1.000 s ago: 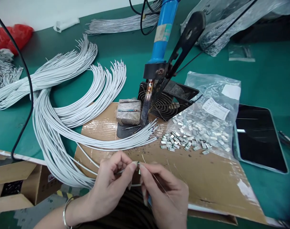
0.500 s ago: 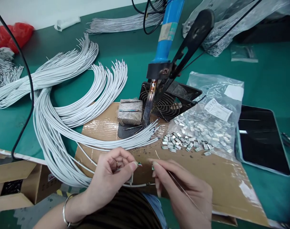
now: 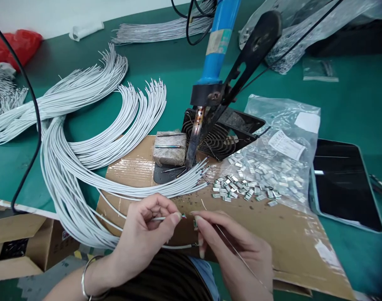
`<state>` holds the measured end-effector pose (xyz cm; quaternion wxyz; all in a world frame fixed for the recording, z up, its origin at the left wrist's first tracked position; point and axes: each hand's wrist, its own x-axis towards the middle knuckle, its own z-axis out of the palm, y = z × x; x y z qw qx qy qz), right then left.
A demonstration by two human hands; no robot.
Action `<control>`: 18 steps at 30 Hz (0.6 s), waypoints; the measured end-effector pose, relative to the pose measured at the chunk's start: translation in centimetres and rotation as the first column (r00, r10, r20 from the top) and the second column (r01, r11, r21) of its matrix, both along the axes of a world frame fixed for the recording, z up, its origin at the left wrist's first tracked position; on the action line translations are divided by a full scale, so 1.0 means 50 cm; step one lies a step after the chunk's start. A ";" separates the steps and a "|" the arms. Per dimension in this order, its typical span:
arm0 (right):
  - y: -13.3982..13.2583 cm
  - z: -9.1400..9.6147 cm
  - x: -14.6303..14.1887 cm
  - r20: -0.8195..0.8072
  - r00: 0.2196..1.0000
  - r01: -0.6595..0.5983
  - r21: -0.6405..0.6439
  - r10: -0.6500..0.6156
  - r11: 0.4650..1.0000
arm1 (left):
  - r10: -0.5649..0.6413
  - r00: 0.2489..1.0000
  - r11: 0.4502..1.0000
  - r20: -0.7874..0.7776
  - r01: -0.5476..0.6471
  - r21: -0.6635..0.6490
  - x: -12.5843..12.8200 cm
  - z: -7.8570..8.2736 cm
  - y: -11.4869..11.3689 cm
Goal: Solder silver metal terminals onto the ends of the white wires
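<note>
My left hand (image 3: 147,238) is closed around the end of a white cable (image 3: 159,218), and its thin coloured wire ends stick out past the thumb and fingertip. Facing it across a small gap, my right hand (image 3: 234,246) pinches a small green-and-metal connector (image 3: 195,224). A thin strand of solder wire (image 3: 203,204) also runs through the right hand, its tip pointing up beyond the fingers. Under the hands, another white cable (image 3: 180,247) with a metal end lies near my lap. The soldering iron (image 3: 195,138) stands in its holder just beyond the hands, tip down.
White cable bundles (image 3: 93,150) spread over the left side. Loose metal connectors (image 3: 231,186) lie by a plastic bag (image 3: 281,108) on the cardboard (image 3: 291,242). Behind are a wrapped block (image 3: 169,154) and a fan (image 3: 216,138); a phone (image 3: 344,184) lies right.
My right hand has shifted slightly left toward the left hand, with the connector and solder wire still in it. More of the white cable shows in my left hand.
</note>
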<state>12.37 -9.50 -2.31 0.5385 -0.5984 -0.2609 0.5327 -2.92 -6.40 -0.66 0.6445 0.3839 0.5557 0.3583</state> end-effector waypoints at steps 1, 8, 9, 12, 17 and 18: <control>-0.001 0.000 -0.001 -0.004 1.000 0.008 -0.008 -0.009 1.000 | 0.003 1.000 1.000 0.005 -0.003 -0.004 0.000 0.000 0.001; -0.004 0.001 -0.004 -0.022 0.999 0.029 -0.078 -0.031 0.997 | 0.023 1.000 1.000 0.001 -0.023 -0.014 0.001 -0.001 -0.001; -0.003 0.000 -0.002 -0.028 0.999 0.030 -0.063 -0.032 0.998 | 0.022 1.000 1.000 -0.006 -0.022 -0.009 0.000 -0.001 -0.002; 0.001 -0.010 0.006 -0.013 1.000 -0.024 0.054 0.025 0.998 | 0.018 1.000 1.000 -0.022 -0.018 0.018 0.001 0.003 -0.004; 0.008 -0.016 0.013 0.039 0.988 -0.153 0.143 0.149 0.978 | 0.006 1.000 0.997 -0.022 -0.004 0.074 0.005 0.008 -0.004; 0.008 -0.013 0.011 0.035 0.990 -0.137 0.125 0.133 0.983 | 0.006 1.000 0.997 -0.025 -0.004 0.079 0.005 0.008 -0.004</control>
